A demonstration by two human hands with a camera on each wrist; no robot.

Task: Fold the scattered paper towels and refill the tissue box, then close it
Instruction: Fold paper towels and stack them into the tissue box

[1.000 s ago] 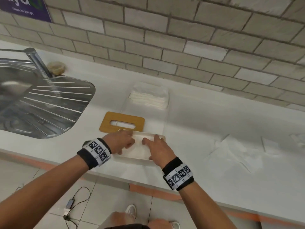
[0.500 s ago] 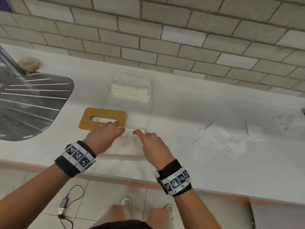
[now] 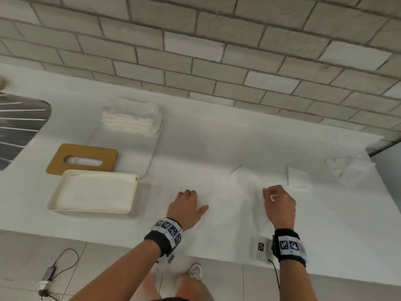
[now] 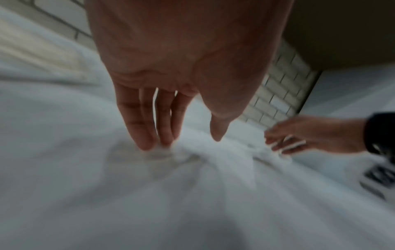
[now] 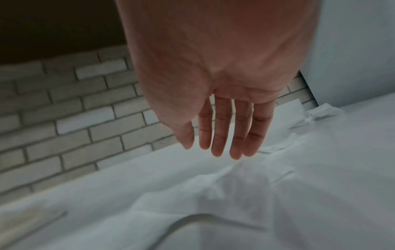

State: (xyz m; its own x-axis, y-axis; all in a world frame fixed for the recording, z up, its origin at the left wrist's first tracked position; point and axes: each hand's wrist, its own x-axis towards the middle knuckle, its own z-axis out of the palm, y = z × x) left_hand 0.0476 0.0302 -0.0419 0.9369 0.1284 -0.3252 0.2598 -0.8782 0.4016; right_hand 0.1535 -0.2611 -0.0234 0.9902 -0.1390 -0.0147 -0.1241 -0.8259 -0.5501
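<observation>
Far to the left of both hands sits the tissue box [image 3: 93, 192], open, with folded towels lying flat inside it. Its brown lid [image 3: 82, 159] with the slot lies on the worktop [image 3: 195, 144] just behind the box, so the box is not closed yet. Further back from the lid is a neat pile of folded towels [image 3: 130, 120], and they still have to go into the box, I think.

The left hand [image 3: 187, 208] rests flat on a loose paper towel [image 3: 234, 192], fingers straight and close together, tips touching the sheet. The right hand [image 3: 280, 205] is just over the other side of the same towel, fingers straight and a little apart, holding nothing. This sheet looks like the next one to fold.

To the right of the right hand lie a small folded piece [image 3: 297, 177] and a crumpled towel [image 3: 345, 168], still waiting. So some folding is done, more is left, then filling and closing
</observation>
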